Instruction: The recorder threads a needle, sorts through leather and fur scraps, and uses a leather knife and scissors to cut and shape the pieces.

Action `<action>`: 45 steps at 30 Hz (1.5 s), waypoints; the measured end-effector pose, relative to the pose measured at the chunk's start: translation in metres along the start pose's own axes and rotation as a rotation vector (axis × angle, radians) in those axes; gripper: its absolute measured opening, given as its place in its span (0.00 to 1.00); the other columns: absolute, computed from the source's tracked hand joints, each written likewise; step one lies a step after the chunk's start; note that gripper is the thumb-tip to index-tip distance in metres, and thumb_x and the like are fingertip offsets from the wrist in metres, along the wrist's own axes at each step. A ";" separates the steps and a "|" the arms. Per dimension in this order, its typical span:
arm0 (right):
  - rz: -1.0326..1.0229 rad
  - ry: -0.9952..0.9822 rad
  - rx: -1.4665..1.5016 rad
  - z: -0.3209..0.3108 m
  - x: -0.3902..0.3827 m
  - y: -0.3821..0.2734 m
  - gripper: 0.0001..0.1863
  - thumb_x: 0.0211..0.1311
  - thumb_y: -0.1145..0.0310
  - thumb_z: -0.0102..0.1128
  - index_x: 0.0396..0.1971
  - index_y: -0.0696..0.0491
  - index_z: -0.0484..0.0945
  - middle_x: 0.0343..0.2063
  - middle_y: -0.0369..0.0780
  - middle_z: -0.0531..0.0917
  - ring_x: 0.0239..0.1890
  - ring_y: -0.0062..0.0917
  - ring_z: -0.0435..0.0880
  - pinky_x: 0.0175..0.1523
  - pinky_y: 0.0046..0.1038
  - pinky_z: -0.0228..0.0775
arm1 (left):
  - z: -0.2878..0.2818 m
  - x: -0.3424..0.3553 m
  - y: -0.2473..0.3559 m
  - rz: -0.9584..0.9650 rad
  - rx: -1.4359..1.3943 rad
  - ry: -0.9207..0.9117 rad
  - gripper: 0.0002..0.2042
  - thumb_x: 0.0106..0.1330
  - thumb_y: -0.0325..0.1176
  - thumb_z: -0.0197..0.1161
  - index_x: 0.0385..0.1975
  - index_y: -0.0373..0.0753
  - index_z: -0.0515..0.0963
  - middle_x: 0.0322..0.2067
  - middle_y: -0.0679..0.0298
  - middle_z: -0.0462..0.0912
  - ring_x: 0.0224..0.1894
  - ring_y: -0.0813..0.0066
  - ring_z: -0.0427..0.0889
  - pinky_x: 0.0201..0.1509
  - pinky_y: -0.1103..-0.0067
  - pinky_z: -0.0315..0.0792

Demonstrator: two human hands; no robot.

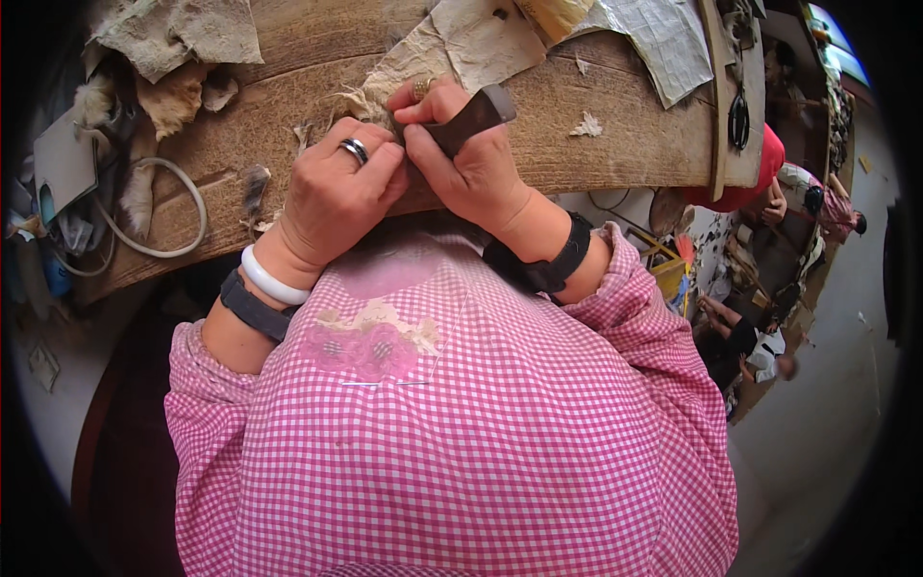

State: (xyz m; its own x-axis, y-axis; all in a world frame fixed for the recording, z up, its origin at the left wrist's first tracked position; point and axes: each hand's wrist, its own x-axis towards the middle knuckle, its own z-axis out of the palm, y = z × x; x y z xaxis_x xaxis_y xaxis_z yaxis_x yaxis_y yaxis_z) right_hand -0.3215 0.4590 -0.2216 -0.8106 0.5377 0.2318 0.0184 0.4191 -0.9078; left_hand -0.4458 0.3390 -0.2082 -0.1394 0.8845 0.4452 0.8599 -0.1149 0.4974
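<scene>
My right hand (471,159) is closed around a dark, broad metal blade (476,117) with a curved, flared end sticking up past the fingers. Beside it, my left hand (341,183) has its fingers curled in a pinch on the near edge of a pale, rough piece of hide (418,62). Both hands meet close to the worktable's near edge, fingertips almost touching. What lies right between the fingertips is mostly hidden.
The worn brown worktable (596,144) carries hide scraps (178,34), a paper sheet (654,43) and furry offcuts at left. A grey cable (197,188) loops over its left edge. Black-handled scissors (738,120) lie at right, near a red stool (755,178). Other people sit farther right.
</scene>
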 end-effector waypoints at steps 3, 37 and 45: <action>-0.041 -0.016 0.003 -0.003 -0.005 -0.002 0.07 0.55 0.77 0.60 0.32 0.55 0.72 0.35 0.43 0.80 0.37 0.35 0.83 0.42 0.31 0.75 | 0.002 0.001 -0.001 -0.186 -0.111 0.080 0.07 0.49 0.19 0.66 0.26 0.36 0.77 0.28 0.60 0.80 0.31 0.63 0.81 0.34 0.74 0.76; 0.245 0.046 -0.315 0.018 0.052 -0.002 0.12 0.60 0.58 0.54 0.34 0.51 0.75 0.24 0.45 0.82 0.30 0.42 0.83 0.36 0.42 0.73 | -0.067 -0.003 0.039 -0.281 -0.516 0.012 0.05 0.58 0.17 0.51 0.24 0.33 0.70 0.28 0.56 0.79 0.31 0.71 0.79 0.38 0.79 0.74; 0.374 -0.261 0.213 -0.061 0.049 -0.021 0.12 0.64 0.59 0.55 0.28 0.53 0.75 0.21 0.32 0.72 0.26 0.15 0.70 0.31 0.22 0.60 | -0.074 -0.067 0.009 -0.580 -0.114 0.004 0.23 0.63 0.32 0.63 0.58 0.36 0.72 0.60 0.55 0.71 0.64 0.60 0.69 0.68 0.70 0.60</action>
State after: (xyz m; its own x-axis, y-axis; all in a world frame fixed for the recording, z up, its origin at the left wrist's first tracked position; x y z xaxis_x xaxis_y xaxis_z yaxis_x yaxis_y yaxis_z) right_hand -0.3258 0.5212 -0.1701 -0.8911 0.4103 -0.1938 0.2381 0.0591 -0.9695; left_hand -0.4655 0.2456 -0.1784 -0.5729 0.8158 0.0798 0.5849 0.3387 0.7371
